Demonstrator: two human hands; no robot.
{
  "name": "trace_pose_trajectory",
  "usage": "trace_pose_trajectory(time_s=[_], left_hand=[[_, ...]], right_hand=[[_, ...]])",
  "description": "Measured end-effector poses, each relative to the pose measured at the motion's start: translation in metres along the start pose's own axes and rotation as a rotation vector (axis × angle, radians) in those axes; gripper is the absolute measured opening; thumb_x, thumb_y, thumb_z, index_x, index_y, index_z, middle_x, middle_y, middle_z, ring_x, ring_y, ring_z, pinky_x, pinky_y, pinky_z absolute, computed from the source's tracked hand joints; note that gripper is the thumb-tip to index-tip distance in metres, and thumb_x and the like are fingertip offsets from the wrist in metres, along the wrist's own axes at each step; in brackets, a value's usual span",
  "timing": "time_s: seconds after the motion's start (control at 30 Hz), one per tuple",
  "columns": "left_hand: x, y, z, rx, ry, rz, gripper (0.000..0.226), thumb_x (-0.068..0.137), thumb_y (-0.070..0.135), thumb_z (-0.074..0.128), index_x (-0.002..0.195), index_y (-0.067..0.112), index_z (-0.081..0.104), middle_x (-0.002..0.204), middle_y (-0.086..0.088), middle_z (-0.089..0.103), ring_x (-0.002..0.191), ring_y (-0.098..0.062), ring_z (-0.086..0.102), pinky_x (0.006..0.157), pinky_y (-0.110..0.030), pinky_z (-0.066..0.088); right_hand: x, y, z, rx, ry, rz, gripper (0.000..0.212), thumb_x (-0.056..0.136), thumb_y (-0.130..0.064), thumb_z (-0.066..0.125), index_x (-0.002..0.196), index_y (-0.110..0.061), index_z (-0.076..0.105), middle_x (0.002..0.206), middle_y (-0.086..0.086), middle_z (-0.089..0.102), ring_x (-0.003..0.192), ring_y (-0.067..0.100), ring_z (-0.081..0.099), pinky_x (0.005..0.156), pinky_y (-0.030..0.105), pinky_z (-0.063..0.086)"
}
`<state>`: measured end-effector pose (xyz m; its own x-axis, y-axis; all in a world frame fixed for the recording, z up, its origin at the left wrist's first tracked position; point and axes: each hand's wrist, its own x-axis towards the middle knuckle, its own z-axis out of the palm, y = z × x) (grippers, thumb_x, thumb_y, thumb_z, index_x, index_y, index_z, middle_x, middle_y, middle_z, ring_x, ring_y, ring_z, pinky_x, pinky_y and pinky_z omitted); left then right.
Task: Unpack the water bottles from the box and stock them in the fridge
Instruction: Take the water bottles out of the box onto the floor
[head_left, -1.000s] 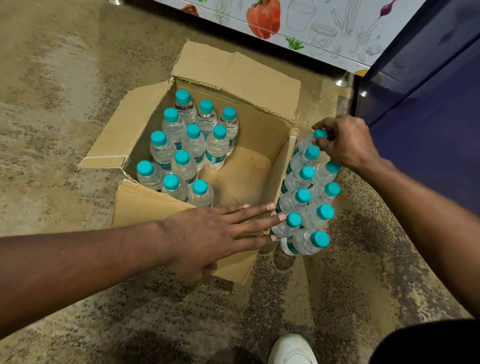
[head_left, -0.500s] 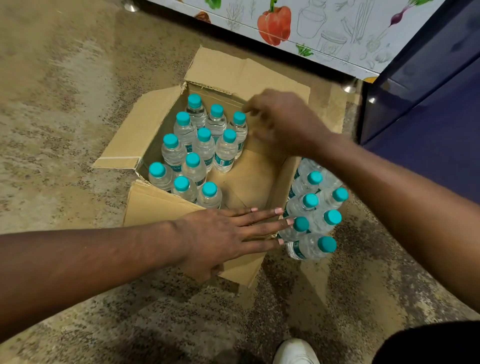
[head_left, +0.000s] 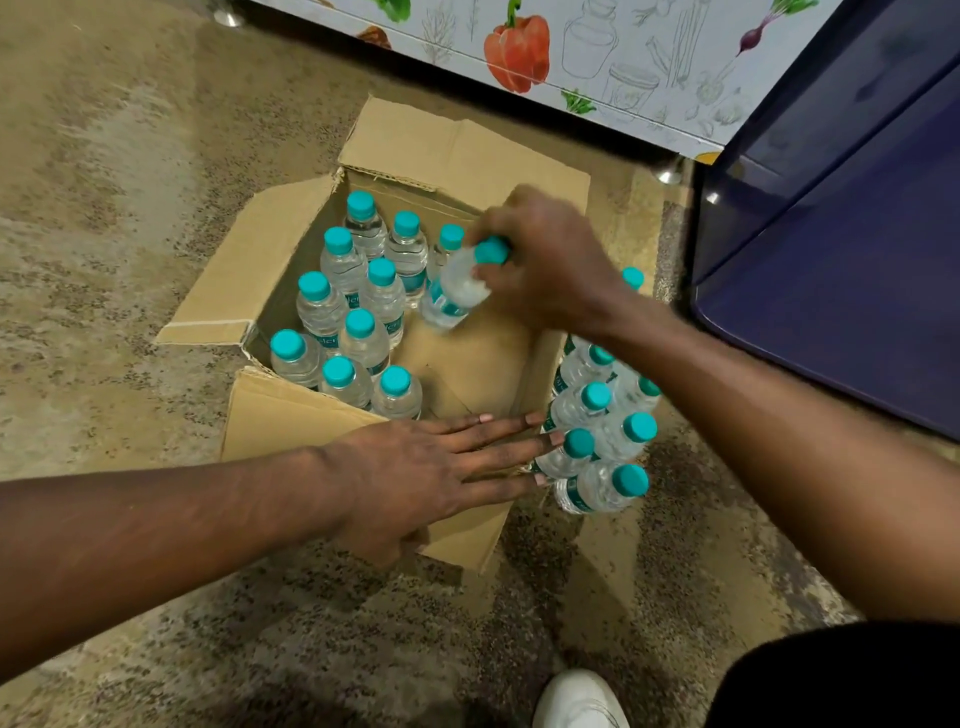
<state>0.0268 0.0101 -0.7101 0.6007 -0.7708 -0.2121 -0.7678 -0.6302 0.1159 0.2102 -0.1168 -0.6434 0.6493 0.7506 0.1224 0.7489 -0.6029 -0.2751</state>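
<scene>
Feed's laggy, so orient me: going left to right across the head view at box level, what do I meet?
Box flap → boxed bottles → held bottle → floor bottles → blue panel.

The floor (head_left: 130, 182) was a mottled, speckled surface in brown and beige. Directly on it stood an open cardboard box (head_left: 291, 421) with its flaps folded outward, and just beside the box's right wall was a close cluster of clear water bottles (head_left: 618, 436) with teal caps. A white shoe (head_left: 576, 701) rested on the floor at the near edge. A round metal foot (head_left: 667, 171) of a vegetable-printed cabinet (head_left: 597, 62) stood at the far side, and a dark blue panel (head_left: 831, 286) bordered the floor at the right.
</scene>
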Motion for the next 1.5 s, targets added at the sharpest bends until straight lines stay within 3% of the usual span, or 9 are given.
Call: trace_pose_trajectory(time_s=[0.1, 0.17, 0.23, 0.47, 0.77, 1.1, 1.27, 1.4, 1.5], left_hand=[[0.0, 0.001, -0.002, -0.01, -0.01, -0.003, 0.136, 0.073, 0.037, 0.086, 0.169, 0.021, -0.009, 0.172, -0.008, -0.033, 0.159, -0.027, -0.03, 0.13, -0.049, 0.002], [0.0, 0.0, -0.005, -0.023, -0.026, 0.007, 0.135, 0.074, 0.035, 0.084, 0.169, 0.021, -0.012, 0.171, -0.007, -0.035, 0.159, -0.026, -0.03, 0.131, -0.051, 0.007], [0.0, 0.0, -0.006, -0.025, -0.025, 0.01, 0.136, 0.073, 0.033, 0.084, 0.169, 0.021, -0.012, 0.171, -0.007, -0.035, 0.159, -0.026, -0.03, 0.131, -0.051, 0.007], [-0.001, 0.001, -0.004, -0.019, 0.023, 0.0, 0.137, 0.07, 0.036, 0.085, 0.17, 0.021, -0.008, 0.173, -0.007, -0.03, 0.16, -0.026, -0.027, 0.127, -0.049, 0.001], [-0.001, 0.0, -0.001, 0.001, 0.082, -0.002, 0.142, 0.061, 0.036, 0.09, 0.171, 0.019, 0.002, 0.175, -0.01, -0.022, 0.162, -0.028, -0.019, 0.128, -0.05, 0.01], [0.0, 0.0, 0.001, 0.005, 0.124, 0.006, 0.14, 0.061, 0.037, 0.09, 0.171, 0.019, 0.005, 0.176, -0.011, -0.018, 0.163, -0.031, -0.013, 0.127, -0.054, 0.019], [0.0, 0.0, 0.0, 0.001, 0.105, 0.014, 0.137, 0.064, 0.036, 0.088, 0.171, 0.019, 0.003, 0.175, -0.011, -0.021, 0.163, -0.031, -0.016, 0.127, -0.056, 0.023], [-0.001, 0.0, -0.002, 0.003, 0.081, 0.008, 0.142, 0.061, 0.035, 0.09, 0.171, 0.018, 0.001, 0.174, -0.011, -0.024, 0.162, -0.03, -0.02, 0.129, -0.054, 0.018], [-0.001, 0.001, -0.003, -0.006, 0.048, 0.009, 0.141, 0.063, 0.032, 0.088, 0.17, 0.019, -0.003, 0.173, -0.01, -0.028, 0.161, -0.029, -0.024, 0.129, -0.053, 0.017]], right_hand=[[-0.014, 0.018, -0.057, 0.041, 0.153, 0.1, 0.033, 0.092, -0.028, 0.077, 0.123, -0.02, 0.074, 0.115, 0.006, 0.066, 0.098, 0.021, 0.066, 0.088, 0.033, 0.057], [-0.025, 0.03, -0.091, 0.036, 0.25, 0.147, 0.034, 0.093, -0.031, 0.076, 0.126, -0.02, 0.073, 0.119, 0.006, 0.066, 0.097, 0.014, 0.064, 0.084, 0.011, 0.051], [-0.031, 0.043, -0.118, -0.013, 0.313, 0.189, 0.037, 0.093, -0.035, 0.073, 0.127, -0.021, 0.073, 0.117, 0.005, 0.067, 0.093, 0.009, 0.061, 0.077, 0.004, 0.044], [-0.052, 0.102, -0.135, -0.228, 0.309, 0.349, 0.041, 0.088, -0.04, 0.075, 0.124, -0.021, 0.075, 0.112, 0.016, 0.068, 0.097, 0.033, 0.064, 0.088, 0.047, 0.055], [-0.085, 0.139, -0.047, -0.237, 0.132, 0.562, 0.035, 0.088, -0.027, 0.083, 0.119, -0.012, 0.075, 0.112, 0.021, 0.067, 0.102, 0.041, 0.064, 0.093, 0.051, 0.055], [-0.093, 0.141, 0.001, -0.19, 0.046, 0.503, 0.034, 0.093, -0.021, 0.077, 0.125, -0.01, 0.073, 0.11, 0.016, 0.066, 0.099, 0.034, 0.064, 0.082, 0.04, 0.051], [-0.084, 0.127, -0.016, -0.416, -0.091, 0.481, 0.052, 0.092, -0.037, 0.076, 0.134, -0.011, 0.06, 0.119, 0.019, 0.062, 0.102, 0.041, 0.065, 0.076, 0.051, 0.057], [-0.06, 0.096, -0.031, -0.516, 0.134, 0.32, 0.027, 0.092, -0.016, 0.068, 0.118, -0.01, 0.065, 0.11, 0.018, 0.064, 0.089, 0.041, 0.064, 0.065, 0.045, 0.051], [-0.031, 0.064, -0.025, -0.353, 0.14, 0.132, 0.025, 0.097, -0.016, 0.059, 0.121, -0.015, 0.066, 0.116, 0.01, 0.065, 0.096, 0.031, 0.065, 0.076, 0.046, 0.058]])
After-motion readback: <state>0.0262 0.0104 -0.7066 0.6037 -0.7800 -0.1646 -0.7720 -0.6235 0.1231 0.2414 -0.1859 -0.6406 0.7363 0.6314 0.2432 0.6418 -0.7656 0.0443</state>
